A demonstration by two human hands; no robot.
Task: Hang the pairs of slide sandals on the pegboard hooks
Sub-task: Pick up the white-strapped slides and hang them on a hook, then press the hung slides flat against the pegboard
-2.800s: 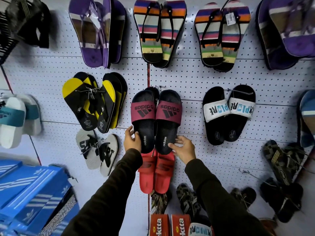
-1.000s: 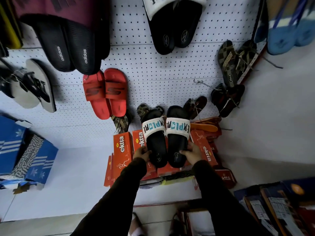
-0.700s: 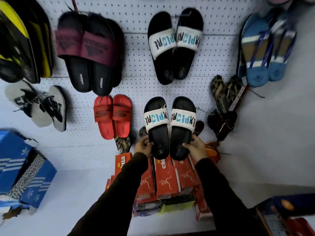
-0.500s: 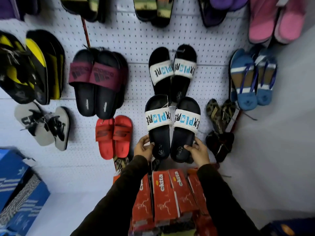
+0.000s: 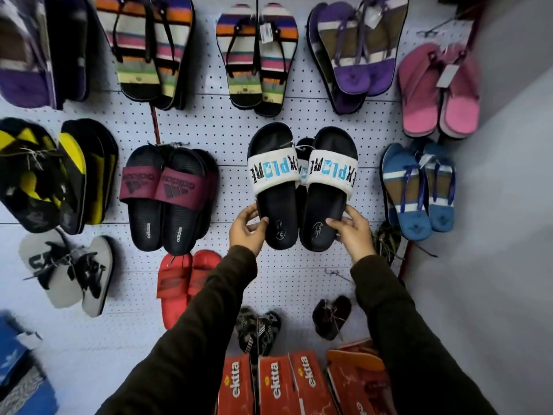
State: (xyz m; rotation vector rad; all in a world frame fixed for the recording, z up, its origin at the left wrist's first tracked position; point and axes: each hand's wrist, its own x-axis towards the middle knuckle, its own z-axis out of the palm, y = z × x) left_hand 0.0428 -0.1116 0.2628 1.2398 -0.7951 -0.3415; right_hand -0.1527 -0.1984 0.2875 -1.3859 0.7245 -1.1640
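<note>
The left hand (image 5: 246, 227) grips the heel of one black slide and the right hand (image 5: 352, 232) the other, holding the EXPLORE pair (image 5: 302, 187) against the white pegboard (image 5: 227, 139), over another like pair. Beside it hang one maroon adidas pair (image 5: 167, 196) and one red pair (image 5: 187, 284). Three orange ektta boxes (image 5: 275, 384) sit below.

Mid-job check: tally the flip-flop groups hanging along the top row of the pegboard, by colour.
Multicolour striped flip-flops: 2
Purple flip-flops: 2
Pink flip-flops: 1
Total: 5 groups. Some seem to have further pairs stacked behind, which are not counted.
</note>
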